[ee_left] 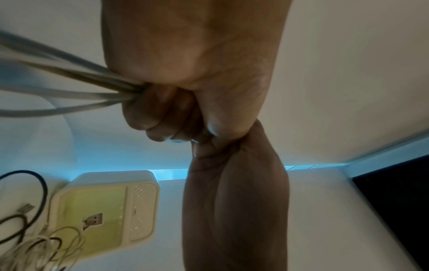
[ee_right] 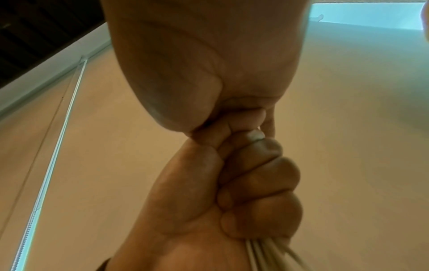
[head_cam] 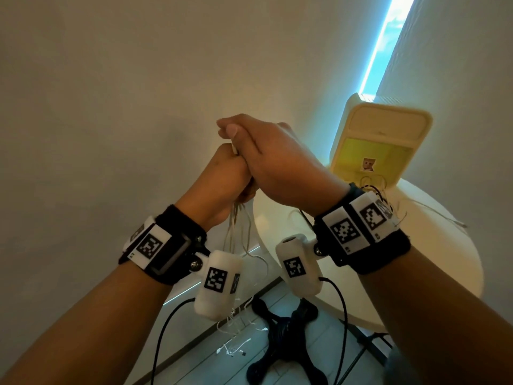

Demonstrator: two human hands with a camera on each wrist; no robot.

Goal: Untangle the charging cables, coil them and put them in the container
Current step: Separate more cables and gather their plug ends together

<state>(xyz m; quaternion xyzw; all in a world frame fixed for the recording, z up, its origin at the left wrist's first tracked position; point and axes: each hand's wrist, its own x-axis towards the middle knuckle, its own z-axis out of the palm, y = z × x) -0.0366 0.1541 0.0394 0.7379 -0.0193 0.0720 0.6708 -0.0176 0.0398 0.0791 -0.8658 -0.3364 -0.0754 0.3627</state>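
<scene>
Both hands are raised together in front of the wall. My left hand is a fist around a bundle of white charging cables, whose strands hang past the wrist to loose ends on the floor. My right hand lies over the fist, thumb pressed to fingers at the bundle's top, where a white end shows. The left wrist view shows the strands leaving the curled fingers. The right wrist view shows them under the fist. The cream and yellow container stands on the table.
A round white table is at the right, with more tangled black and white cables beside the container. A black star-shaped base sits on the tiled floor below. Black leads hang from the wrist cameras.
</scene>
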